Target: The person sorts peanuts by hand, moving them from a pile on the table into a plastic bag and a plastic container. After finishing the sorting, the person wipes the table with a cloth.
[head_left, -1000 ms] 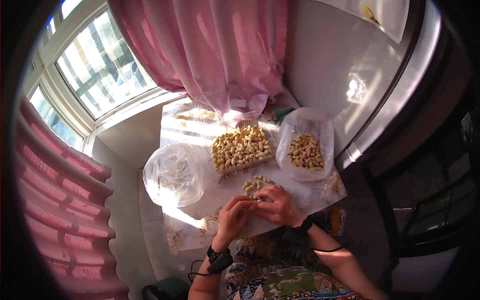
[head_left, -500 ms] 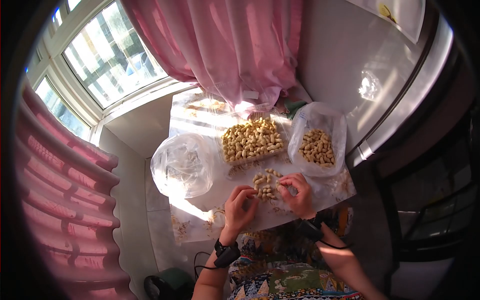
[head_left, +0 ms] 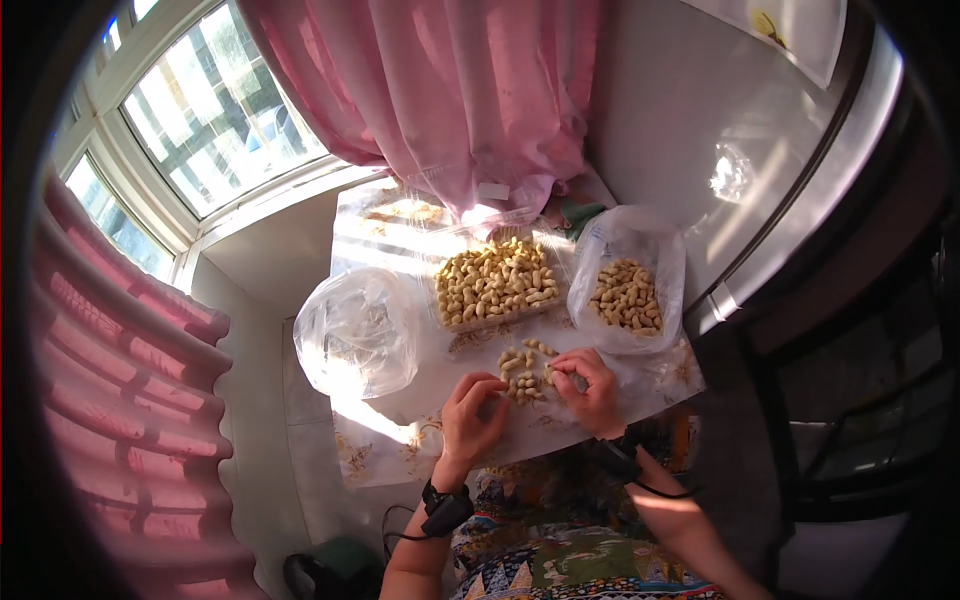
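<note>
Several loose peanuts (head_left: 522,384) lie in a small pile near the table's front edge. My left hand (head_left: 473,420) is just left of this pile, its fingers curled, and whether it holds anything is too small to tell. On the pile's right side, my right hand (head_left: 590,388) pinches a peanut (head_left: 550,373) between thumb and forefinger. Behind the pile stands a clear box (head_left: 487,325) heaped with peanuts. An open plastic bag (head_left: 672,290) with more peanuts is at the right. At the left is another clear plastic bag (head_left: 357,335), its contents unclear.
A patterned cloth covers the table (head_left: 385,445). Pink curtain (head_left: 470,100) hangs down to its back edge, where a dark green cloth (head_left: 580,215) lies. A grey wall panel rises behind the right bag. Something dark green is on the floor at the lower left.
The whole view has shifted slightly, moving the table and bags a little left in it. My hands remain on either side of the small pile, with little visible change in their fingers.
</note>
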### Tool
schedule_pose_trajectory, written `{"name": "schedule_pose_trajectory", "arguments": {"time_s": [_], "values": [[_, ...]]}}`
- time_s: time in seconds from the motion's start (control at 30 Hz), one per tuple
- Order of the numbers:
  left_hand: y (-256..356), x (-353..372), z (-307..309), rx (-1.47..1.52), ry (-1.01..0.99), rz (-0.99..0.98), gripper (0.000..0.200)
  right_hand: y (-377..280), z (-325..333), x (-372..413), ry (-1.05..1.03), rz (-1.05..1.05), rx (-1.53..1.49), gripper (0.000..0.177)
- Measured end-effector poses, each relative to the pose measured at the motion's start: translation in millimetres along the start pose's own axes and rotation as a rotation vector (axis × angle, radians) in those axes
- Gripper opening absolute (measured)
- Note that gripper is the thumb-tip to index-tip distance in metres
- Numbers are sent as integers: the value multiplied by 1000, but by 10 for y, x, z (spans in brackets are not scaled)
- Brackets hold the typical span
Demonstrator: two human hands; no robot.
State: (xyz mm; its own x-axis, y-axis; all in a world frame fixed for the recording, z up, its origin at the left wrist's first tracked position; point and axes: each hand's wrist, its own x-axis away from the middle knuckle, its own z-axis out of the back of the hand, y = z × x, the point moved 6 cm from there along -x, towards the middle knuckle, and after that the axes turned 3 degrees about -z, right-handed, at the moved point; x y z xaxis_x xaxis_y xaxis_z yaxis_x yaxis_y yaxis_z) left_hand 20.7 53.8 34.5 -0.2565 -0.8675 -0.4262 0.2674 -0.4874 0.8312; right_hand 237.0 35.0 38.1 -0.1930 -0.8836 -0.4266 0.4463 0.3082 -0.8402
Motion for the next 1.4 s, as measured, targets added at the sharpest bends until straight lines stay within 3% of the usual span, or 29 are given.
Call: {"name": "schedule_pose_trajectory", "arguments": {"time_s": [0.27, 0.33, 0.47, 0.53, 0.63, 0.7, 0.73, 0.8, 0.87, 1.03, 1.1, 1.23, 1.4], "values": [[-106, 3, 17, -18, 6, 27, 21, -330, 221, -148, -1, 102, -72, 12], [-66, 5, 13, -7, -2, 6, 21, -426, 474, -271, 135, 222, 106, 13], [-2, 2, 44, -12, -2, 14, 20, -144, 840, -514, 267, 173, 398, 20], [-35, 2, 31, 6, -8, 34, 19, -177, 869, -451, 284, 155, 396, 23], [-38, 4, 29, 7, -2, 43, 20, -99, 637, -169, 169, 131, 315, 24], [-38, 6, 38, -8, -8, 36, 21, -160, 278, -29, -89, 201, 242, 27], [-56, 10, 35, -34, -23, 39, 25, -178, 184, 4, -90, 201, 241, 27], [-75, 13, 34, -63, -40, 42, 29, -146, -66, 43, -216, 96, 168, 37], [-9, -2, 20, -177, -48, -70, 39, -164, -212, -10, -202, 92, 173, 41], [5, -29, -37, -296, -95, -74, 52, -87, -446, -186, -233, 213, 311, 48], [-13, -40, -37, -314, -98, -63, 53, -24, -563, -167, -349, 273, 403, 43], [-16, -25, -28, -281, -118, -50, 54, -26, -514, -100, -409, 205, 233, 40], [4, -41, -15, -239, -70, -65, 50, 8, -137, -60, -178, 98, 163, 26]]}}
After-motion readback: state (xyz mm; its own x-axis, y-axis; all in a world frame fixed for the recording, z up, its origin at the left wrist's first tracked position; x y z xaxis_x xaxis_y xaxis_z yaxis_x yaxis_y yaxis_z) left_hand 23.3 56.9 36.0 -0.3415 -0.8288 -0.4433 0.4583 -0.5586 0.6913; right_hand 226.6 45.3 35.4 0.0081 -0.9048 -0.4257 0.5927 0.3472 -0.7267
